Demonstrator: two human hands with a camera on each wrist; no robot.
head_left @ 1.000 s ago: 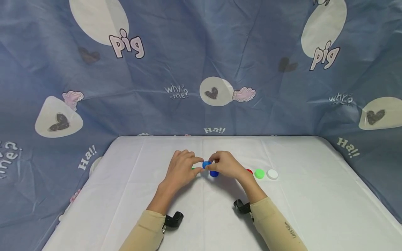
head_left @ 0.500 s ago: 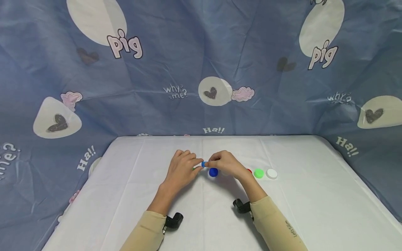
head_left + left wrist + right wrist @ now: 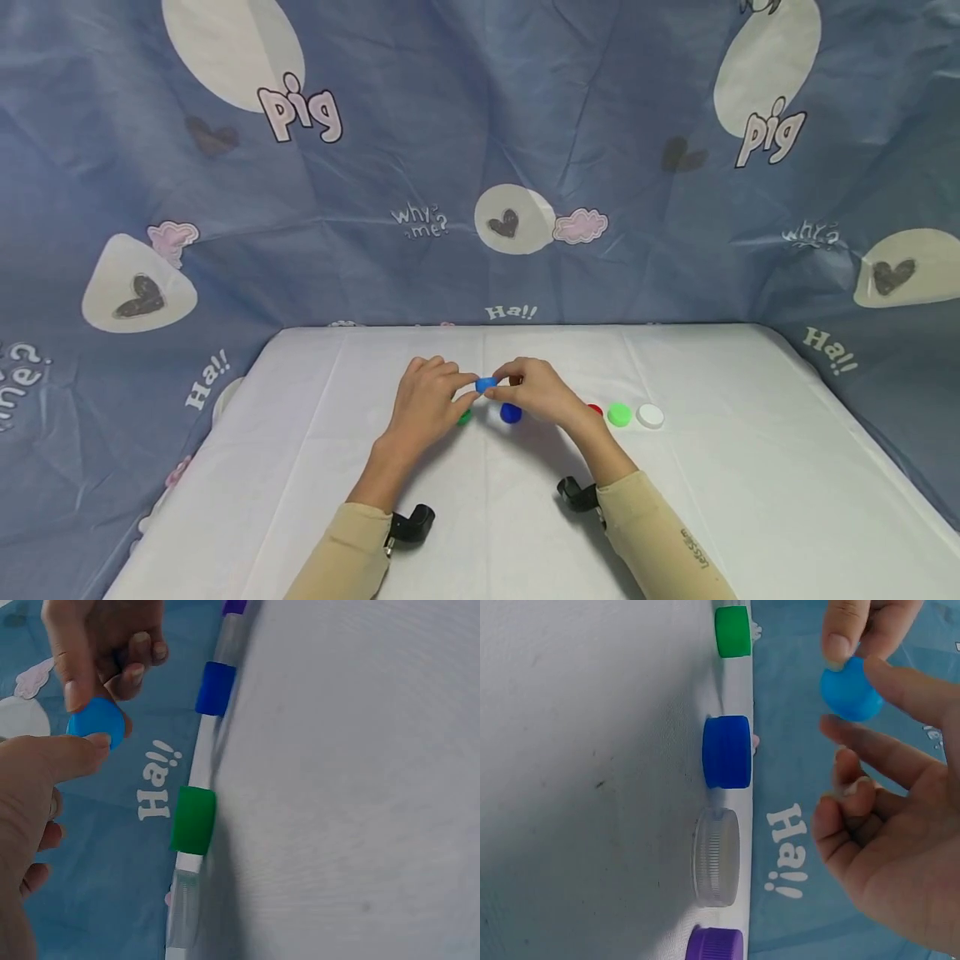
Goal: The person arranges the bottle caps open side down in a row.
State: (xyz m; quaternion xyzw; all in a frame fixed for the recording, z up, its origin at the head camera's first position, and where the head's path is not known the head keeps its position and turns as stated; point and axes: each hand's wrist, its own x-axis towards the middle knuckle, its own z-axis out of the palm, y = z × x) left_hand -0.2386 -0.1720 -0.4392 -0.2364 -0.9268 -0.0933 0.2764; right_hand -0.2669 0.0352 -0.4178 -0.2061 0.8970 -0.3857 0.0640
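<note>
Sleeves [image 3: 337, 546] of beige cloth enter from the bottom edge of the head view, with a black wrist camera [image 3: 414, 525] at each cuff. Past them, on the white surface [image 3: 232, 508], caps line up across mid-frame: white cap [image 3: 650, 416], bright green cap [image 3: 619, 415] and half-hidden red cap [image 3: 595, 409] right of centre, dark blue cap [image 3: 511, 413] near centre, dark green cap [image 3: 464, 417] just left of that. At the lower middle of the right wrist view stand a clear cap [image 3: 716, 857] and a purple cap [image 3: 715, 945]

Slightly beyond the row, at centre, a light blue cap [image 3: 486, 385] is up off the surface. The left hand [image 3: 426, 404] pinches it from the left and the right hand [image 3: 542, 390] from the right, fingers spread only about as far as the cap. It looks like light, stiff plastic, hardly fragile, perhaps a little slick; opposite points of the rim, squeezed lightly between fingertips, should give the surest hold

Blue printed cloth [image 3: 360, 275] fills the upper frame
</note>
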